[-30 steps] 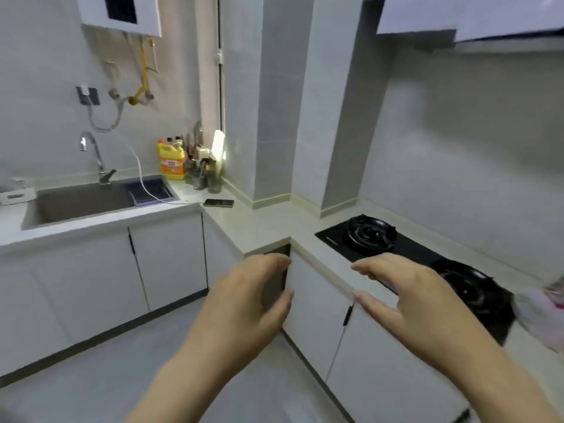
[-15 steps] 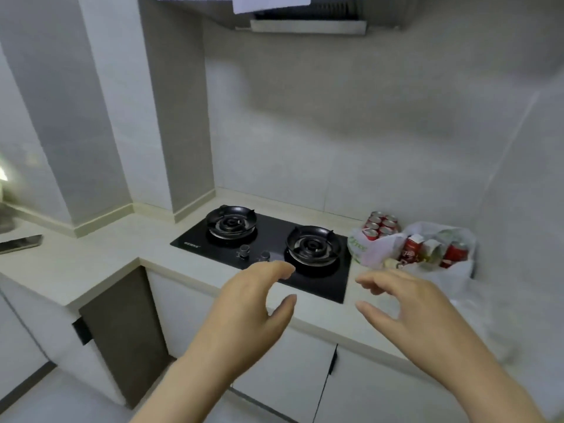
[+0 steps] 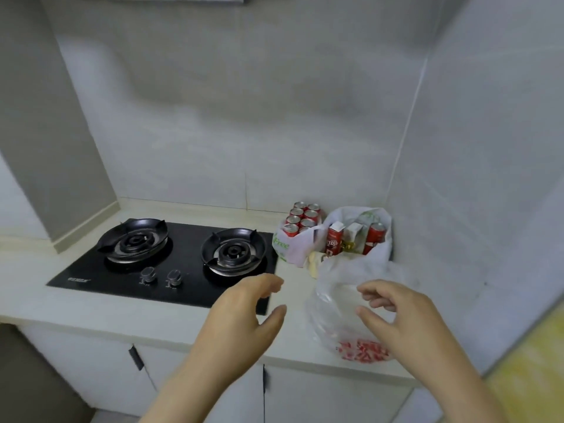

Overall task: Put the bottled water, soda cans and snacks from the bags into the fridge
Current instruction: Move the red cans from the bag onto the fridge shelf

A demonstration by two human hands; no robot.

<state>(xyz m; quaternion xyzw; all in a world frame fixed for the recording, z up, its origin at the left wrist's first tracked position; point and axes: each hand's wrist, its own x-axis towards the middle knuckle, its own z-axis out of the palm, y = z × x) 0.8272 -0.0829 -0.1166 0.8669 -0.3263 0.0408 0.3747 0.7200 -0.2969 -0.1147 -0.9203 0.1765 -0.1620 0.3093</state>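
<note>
Red aluminium soda cans (image 3: 300, 218) stand upright in a tight block of two rows, silver tops showing, inside a white plastic bag with green lettering (image 3: 285, 245). This bag sits on the pale stone countertop (image 3: 91, 309), at about twelve o'clock from the person's left hand (image 3: 244, 319). Touching its right side, a second crumpled white plastic bag (image 3: 383, 254) stands open-mouthed in the wall corner. It holds a red carton with white print (image 3: 334, 239), a white-topped carton (image 3: 352, 235) and one more tall red can (image 3: 374, 238), all upright.

Nearer the counter edge, at six o'clock from that second bag, a clear filmy plastic bag (image 3: 332, 300) slumps, with a patch of red print (image 3: 363, 351) low on its front; its contents are too blurred to tell.

The left hand hovers above the counter edge, fingers spread and gently curved, thumb apart, holding nothing. The right hand (image 3: 406, 315) hangs in front of the clear bag, fingers loosely bent, thumb out, nothing between them. I cannot tell whether its fingertips touch the film.

At ten o'clock from the left hand lies a black glass two-burner gas hob (image 3: 189, 239) with two metal knobs (image 3: 148, 274). White cabinet doors (image 3: 320, 392) run below the counter, and a blurred yellow surface (image 3: 525, 377) fills the four o'clock corner.
</note>
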